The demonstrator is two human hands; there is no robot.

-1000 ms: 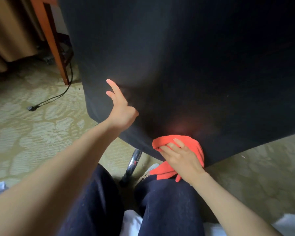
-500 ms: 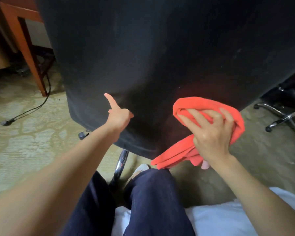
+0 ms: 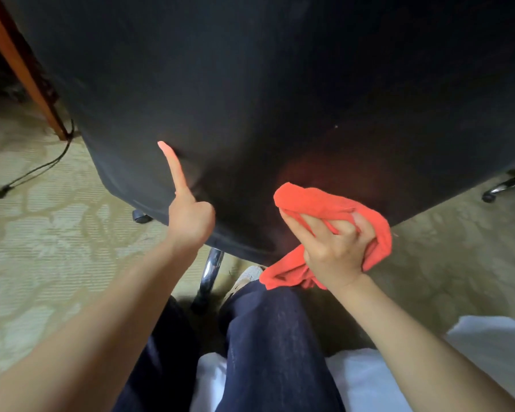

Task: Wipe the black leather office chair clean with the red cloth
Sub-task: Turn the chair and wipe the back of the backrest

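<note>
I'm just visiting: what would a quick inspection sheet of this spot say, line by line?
Surface: black leather chair back, tilted over the legs; faint speck at right.
Job's things: red cloth, bunched against the chair's lower edge.
Clutter: white fabric at lower right.
Grips: right hand clutches the cloth; left hand has its forefinger pressed on the leather, other fingers curled.
Cables: black cord across the carpet, plug at left.
Surroundings: patterned carpet, orange wooden leg, chrome chair base, second castor base.
</note>
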